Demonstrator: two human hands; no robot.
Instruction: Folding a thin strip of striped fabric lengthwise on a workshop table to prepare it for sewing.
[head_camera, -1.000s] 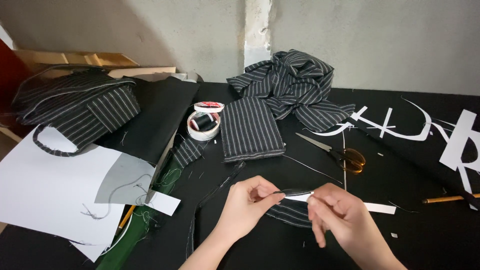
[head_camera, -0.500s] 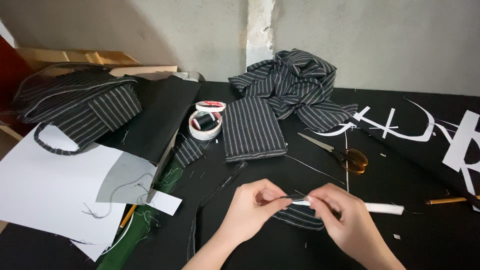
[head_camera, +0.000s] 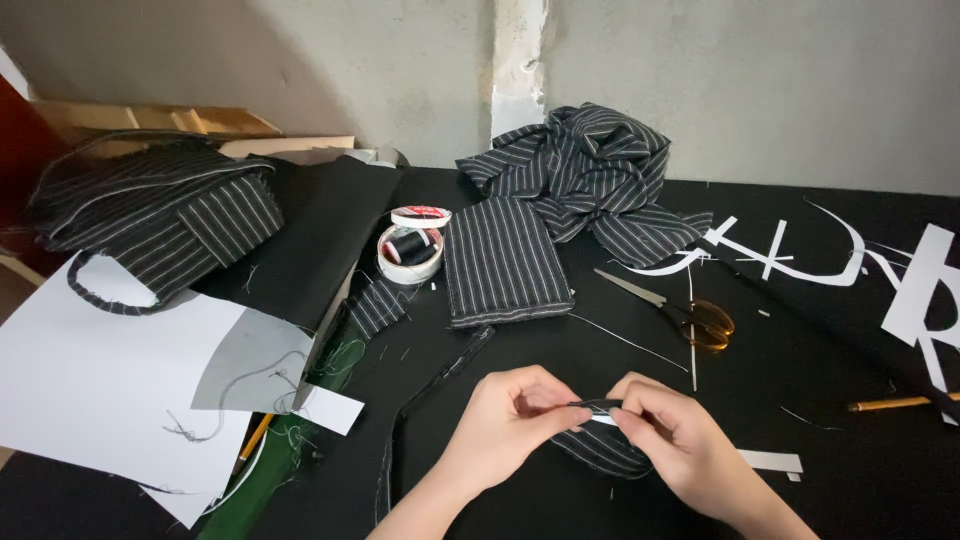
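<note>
Left hand pinching near end of striped strip, fingers closed on it. Right hand gripping same strip just beside left fingertips, folding edge over white paper piece. Step in hand looks like creasing fold. Next move likely calling for firm pinch, even edge. Scissors lying beyond right hand, thread spool well beyond left.

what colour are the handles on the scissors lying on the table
The scissors have translucent amber-orange handles and plain silver blades, shown best in the head view.

Scissors lie right of the folded cloth, thread box left.
</note>
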